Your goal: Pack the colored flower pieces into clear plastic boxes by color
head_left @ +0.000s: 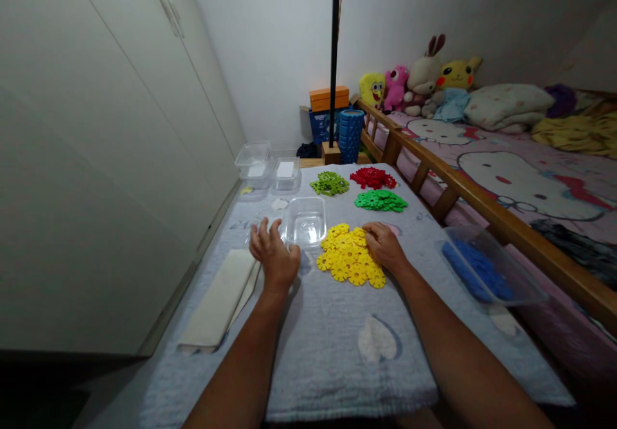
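A loose pile of yellow notched plastic discs lies in the middle of the cloth-covered table. My right hand rests against the pile's right edge, its fingers curled together at the discs. Whatever sits under those fingertips is hidden. My left hand hovers left of the pile with fingers spread and nothing visible in them. Just beyond it stands a clear, empty-looking plastic container. Behind my left fingers a transparent lid-like piece shows in part. A folded cream cloth lies to the left of that hand.
Farther back are piles of lime green pieces, red pieces and green discs. Clear containers stand at the back left. A clear box of blue pieces sits at the right edge, beside a wooden bed rail. A cabinet borders the left.
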`<state>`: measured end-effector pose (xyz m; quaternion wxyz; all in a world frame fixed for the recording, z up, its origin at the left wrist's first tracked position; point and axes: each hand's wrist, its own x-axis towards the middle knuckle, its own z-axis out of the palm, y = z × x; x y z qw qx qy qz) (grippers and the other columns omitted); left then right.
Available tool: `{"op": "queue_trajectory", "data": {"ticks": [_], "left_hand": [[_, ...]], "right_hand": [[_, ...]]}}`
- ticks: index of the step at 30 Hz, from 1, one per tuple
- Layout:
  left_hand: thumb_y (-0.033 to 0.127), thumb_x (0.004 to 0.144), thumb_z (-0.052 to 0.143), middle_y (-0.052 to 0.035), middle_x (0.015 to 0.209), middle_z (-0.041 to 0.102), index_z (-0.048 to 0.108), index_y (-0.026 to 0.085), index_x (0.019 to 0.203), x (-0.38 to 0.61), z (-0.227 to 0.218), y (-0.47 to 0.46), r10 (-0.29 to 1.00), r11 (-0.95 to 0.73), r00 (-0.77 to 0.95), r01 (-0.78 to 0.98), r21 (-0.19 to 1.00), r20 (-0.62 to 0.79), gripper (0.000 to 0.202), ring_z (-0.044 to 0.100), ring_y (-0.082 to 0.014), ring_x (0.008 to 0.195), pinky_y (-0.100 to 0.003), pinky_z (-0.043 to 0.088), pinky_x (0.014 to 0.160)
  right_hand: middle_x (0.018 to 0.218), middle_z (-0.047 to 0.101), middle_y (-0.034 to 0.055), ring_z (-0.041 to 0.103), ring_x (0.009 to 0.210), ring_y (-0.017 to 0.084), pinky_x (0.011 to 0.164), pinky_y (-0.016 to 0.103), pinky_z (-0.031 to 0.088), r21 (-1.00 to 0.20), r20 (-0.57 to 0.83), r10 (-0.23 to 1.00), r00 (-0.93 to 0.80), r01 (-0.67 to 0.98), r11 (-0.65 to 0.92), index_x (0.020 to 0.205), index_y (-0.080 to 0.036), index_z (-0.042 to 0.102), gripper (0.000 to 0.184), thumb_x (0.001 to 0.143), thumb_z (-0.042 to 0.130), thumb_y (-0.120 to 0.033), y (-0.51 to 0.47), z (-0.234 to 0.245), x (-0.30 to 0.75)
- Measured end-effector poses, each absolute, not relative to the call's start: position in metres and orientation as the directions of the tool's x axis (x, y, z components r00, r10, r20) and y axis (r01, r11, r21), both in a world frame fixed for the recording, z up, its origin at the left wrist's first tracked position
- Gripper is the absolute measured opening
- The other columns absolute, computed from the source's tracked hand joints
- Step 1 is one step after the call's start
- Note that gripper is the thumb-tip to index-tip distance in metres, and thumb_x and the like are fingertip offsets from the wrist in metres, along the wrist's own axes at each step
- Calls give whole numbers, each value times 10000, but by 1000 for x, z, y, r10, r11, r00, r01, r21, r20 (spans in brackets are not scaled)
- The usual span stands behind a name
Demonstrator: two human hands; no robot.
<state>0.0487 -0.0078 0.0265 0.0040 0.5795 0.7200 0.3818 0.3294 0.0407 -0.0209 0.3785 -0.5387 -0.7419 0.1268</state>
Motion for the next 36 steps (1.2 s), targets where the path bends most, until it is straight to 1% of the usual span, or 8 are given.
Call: {"op": "queue_trajectory", "data": {"ticks": [2,5,9,13,17,28,33,36], "left_hand": [[112,742,569,-139,1433,554,563,196,1293,52,25,-11,876,-101,-151,871,480,458,557,305,-369,1477,-595,163,1209],[130,777,577,-115,1310,658,629,214,1222,54,22,-13,895,-229,33,889,395,445,456,415,-361,1403,-621,144,1198],[189,886,560,-95,1093,730,699,237,1096,55,19,-12,901,-284,138,904,319,411,257,568,-323,1210,-650,138,1178],[191,942,504,-66,945,732,729,246,994,57,19,-11,909,-312,197,906,285,369,237,618,-283,1029,-638,190,1156],[164,930,502,-63,906,724,737,250,987,55,19,-11,899,-380,275,878,292,341,257,614,-270,978,-610,249,1130],[172,941,506,-41,898,724,734,242,959,53,29,-16,847,-531,454,748,398,276,239,632,-226,960,-580,256,1135],[160,928,525,-48,902,730,742,254,1004,51,35,-20,848,-521,427,782,342,314,249,635,-235,965,-583,278,1135],[147,906,547,-51,902,739,751,268,1018,47,39,-23,862,-483,393,826,289,320,262,640,-256,974,-604,262,1142]], "right_hand": [[1082,739,118,629,1058,266,1019,443,425,-585,417,900,-124,722,370,1031,-175,720,313,811,498,-192,41,-22,331],[1177,734,130,621,1115,279,1076,484,383,-575,392,911,-129,738,352,1135,-176,714,352,845,528,-247,41,-22,330],[1170,748,118,638,1095,276,1053,488,399,-554,363,915,-179,748,366,1131,-205,722,319,879,544,-285,39,-20,327],[1128,760,104,650,1081,268,1022,468,415,-547,352,913,-206,746,380,1068,-217,730,267,883,547,-276,38,-18,327],[1145,753,108,650,1098,268,1033,465,407,-549,344,915,-209,746,377,1075,-210,721,269,883,547,-281,38,-18,328],[1052,758,104,651,992,249,966,410,456,-587,338,926,-169,731,347,1023,-194,724,244,854,550,-218,38,-17,330],[990,756,87,644,947,233,930,386,466,-612,362,924,-126,716,337,960,-204,726,212,864,537,-205,36,-14,330],[961,731,83,631,956,233,935,394,457,-600,428,897,-109,709,372,912,-208,730,206,873,528,-206,35,-11,329]]}}
